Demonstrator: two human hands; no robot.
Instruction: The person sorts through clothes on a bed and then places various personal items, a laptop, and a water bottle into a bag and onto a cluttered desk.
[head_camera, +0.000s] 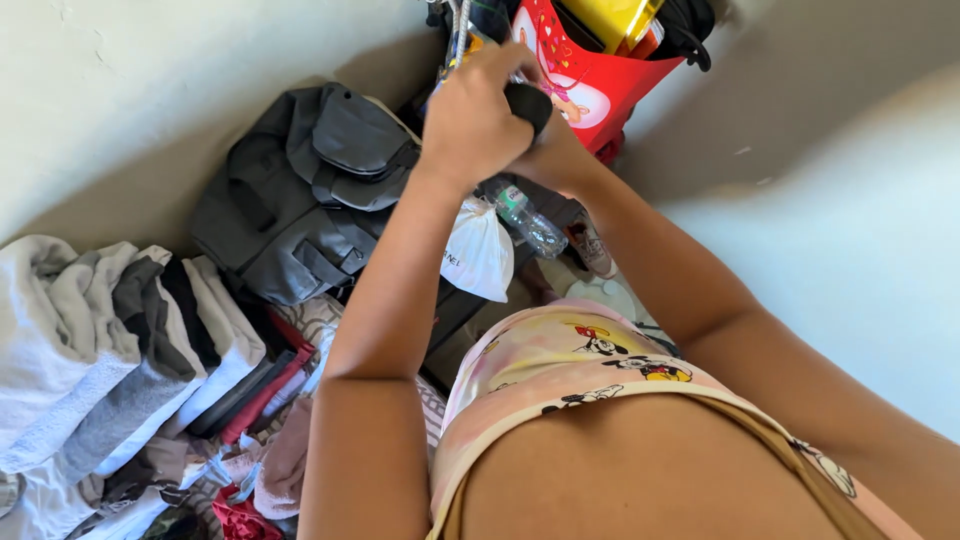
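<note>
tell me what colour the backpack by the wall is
Dark grey: the backpack lies against the pale wall, seen best in the head view.

small black bundle (528, 105), clasped, above bags

A home room: folded clothes (120, 340), a grey backpack (300, 190) and bags along the wall

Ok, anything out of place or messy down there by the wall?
Nothing spilled or broken. A plastic bottle lies on its side among bags below the hands, and loose clothes are jumbled beside the folded stack. Both hands, left hand and right hand, grip a dark item.
</note>
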